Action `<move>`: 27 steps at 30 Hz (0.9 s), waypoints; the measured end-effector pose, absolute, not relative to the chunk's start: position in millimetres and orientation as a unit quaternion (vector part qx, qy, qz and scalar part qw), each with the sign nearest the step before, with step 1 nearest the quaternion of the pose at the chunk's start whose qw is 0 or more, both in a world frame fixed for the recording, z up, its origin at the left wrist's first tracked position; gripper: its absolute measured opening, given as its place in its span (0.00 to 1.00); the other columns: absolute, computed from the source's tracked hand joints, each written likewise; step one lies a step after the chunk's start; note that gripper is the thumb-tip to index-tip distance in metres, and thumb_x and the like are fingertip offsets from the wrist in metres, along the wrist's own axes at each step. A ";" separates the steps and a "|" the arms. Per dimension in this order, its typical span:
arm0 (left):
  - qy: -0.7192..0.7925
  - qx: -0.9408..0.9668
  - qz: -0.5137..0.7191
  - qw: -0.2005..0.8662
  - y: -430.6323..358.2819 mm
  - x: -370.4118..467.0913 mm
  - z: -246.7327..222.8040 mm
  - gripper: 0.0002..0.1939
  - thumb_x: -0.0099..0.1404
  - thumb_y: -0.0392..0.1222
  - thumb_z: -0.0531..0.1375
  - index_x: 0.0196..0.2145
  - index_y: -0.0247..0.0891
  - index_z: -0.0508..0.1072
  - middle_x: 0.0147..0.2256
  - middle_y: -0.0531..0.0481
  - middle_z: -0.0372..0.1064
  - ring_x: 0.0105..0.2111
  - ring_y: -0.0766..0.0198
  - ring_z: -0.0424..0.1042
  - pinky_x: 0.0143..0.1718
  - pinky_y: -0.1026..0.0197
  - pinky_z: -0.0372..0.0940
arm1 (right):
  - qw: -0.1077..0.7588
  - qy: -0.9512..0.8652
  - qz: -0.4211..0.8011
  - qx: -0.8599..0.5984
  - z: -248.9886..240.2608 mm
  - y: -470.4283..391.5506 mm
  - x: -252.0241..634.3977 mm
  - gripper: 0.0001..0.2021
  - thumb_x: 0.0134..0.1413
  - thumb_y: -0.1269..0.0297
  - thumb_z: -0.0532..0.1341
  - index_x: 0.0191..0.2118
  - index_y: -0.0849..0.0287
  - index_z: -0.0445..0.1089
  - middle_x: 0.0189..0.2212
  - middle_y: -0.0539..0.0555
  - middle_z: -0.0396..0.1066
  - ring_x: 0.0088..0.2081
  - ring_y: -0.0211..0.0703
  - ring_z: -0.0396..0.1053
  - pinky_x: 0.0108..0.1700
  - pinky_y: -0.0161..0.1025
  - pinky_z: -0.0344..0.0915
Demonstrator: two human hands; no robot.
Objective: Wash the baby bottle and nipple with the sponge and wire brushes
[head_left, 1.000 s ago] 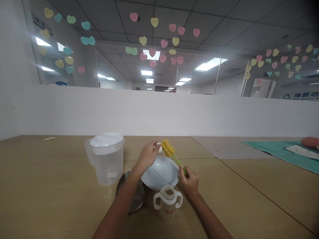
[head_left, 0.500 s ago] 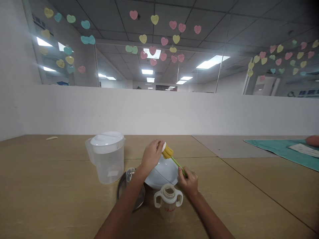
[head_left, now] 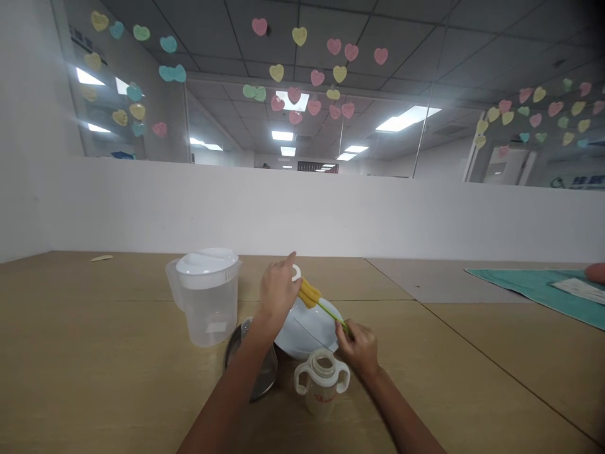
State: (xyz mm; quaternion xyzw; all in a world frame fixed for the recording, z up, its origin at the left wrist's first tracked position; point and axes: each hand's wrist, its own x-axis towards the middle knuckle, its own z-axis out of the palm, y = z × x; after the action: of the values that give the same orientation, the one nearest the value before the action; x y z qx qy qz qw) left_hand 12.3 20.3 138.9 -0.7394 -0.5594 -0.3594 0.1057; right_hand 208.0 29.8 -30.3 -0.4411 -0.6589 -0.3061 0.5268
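Note:
My left hand (head_left: 278, 290) is closed on a small white ring (head_left: 296, 273) above a white bowl (head_left: 305, 331). Beside it is the yellow sponge head (head_left: 309, 293) of a brush, near my left fingers. My right hand (head_left: 359, 343) grips the brush's green handle (head_left: 331, 312) at the bowl's right edge. A clear bottle (head_left: 321, 398) with two white handles and an open top stands in front of the bowl. Behind my left forearm, a dark round metal tray (head_left: 268, 375) is partly hidden, with a clear item (head_left: 246, 326) on it.
A clear pitcher (head_left: 210, 315) with a white lid stands left of the tray. A teal cloth (head_left: 534, 287) with a white paper (head_left: 579, 288) lies at the far right. A thin pale piece (head_left: 101, 258) rests at the back left, and a white wall rises behind the table.
My left hand and the white ring have moved a little left, and the ring's opening now shows. The yellow sponge head has shifted left and slightly lower, while my right hand keeps its grip.

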 end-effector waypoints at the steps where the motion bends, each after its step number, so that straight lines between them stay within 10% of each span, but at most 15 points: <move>1: -0.568 -0.734 -0.353 0.115 19.2 10.5 140.0 0.27 0.57 0.37 0.59 0.55 0.40 0.61 0.44 0.46 0.70 0.45 0.57 0.67 0.44 0.59 0.61 | 0.530 -0.655 -0.306 -0.444 -30.0 29.5 208.1 0.17 0.59 0.62 0.54 0.19 0.59 0.60 0.12 0.46 0.57 0.16 0.32 0.55 0.23 0.32 0.50; 16: -0.564 -0.799 -0.207 0.027 13.3 -4.2 146.4 0.31 0.51 0.38 0.61 0.55 0.38 0.63 0.47 0.41 0.70 0.47 0.52 0.68 0.46 0.56 0.61 | 0.523 -0.611 -0.285 -0.522 -31.0 32.0 211.6 0.20 0.61 0.58 0.49 0.20 0.60 0.64 0.12 0.47 0.59 0.15 0.32 0.56 0.21 0.32 0.47; 27: -0.660 -0.750 0.035 -0.025 36.9 -26.2 134.4 0.18 0.43 0.46 0.67 0.33 0.36 0.76 0.39 0.37 0.74 0.40 0.48 0.72 0.36 0.56 0.66 | 0.504 -0.614 -0.303 -0.527 -33.7 34.0 212.1 0.23 0.61 0.56 0.48 0.18 0.60 0.62 0.11 0.48 0.59 0.14 0.31 0.55 0.21 0.31 0.46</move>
State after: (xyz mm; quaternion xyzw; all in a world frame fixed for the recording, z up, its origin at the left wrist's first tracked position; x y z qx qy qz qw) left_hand -26.2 36.9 134.4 -0.7501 -0.6600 0.0347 -0.0251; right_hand 212.1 34.0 -33.7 -0.5266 -0.6139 -0.3035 0.5036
